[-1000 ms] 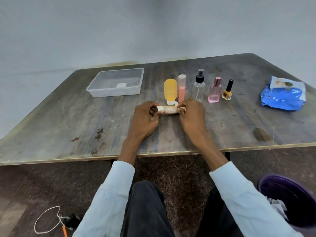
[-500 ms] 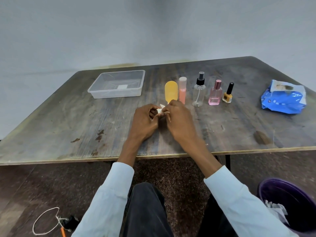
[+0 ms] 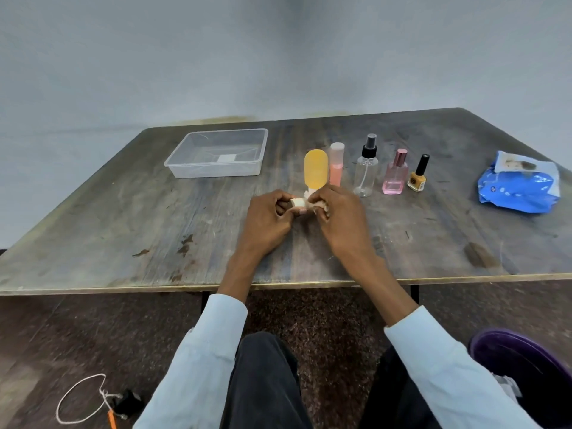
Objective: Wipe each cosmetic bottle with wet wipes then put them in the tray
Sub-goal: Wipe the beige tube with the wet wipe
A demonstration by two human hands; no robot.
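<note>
Small beige bottle with pale cap [image 3: 297,202] lying sideways above table centre, cap end pinched by left hand [image 3: 267,219]. Body wrapped in white wet wipe [image 3: 318,206], clasped by curled fingers of right hand [image 3: 339,218]. Just behind at 12 o'clock: yellow rounded squeeze tube standing on its cap [image 3: 315,170], slim pink tube with whitish cap [image 3: 336,164] touching or just beside it. Continuing toward 2 o'clock in a row: clear spray bottle with black pump [image 3: 366,167], pink square glass perfume bottle [image 3: 394,174], small yellow nail-polish bottle with black cap [image 3: 418,176]. Clear rectangular plastic tray [image 3: 216,173] at 10 o'clock, holding no bottles. Blue wet-wipe pack [image 3: 520,187] at 3 o'clock, well apart. All on worn grey wooden table [image 3: 123,227]. Purple bucket [image 3: 507,351] on floor at 5 o'clock. White cord loop [image 3: 80,400] on floor at 7 o'clock.
</note>
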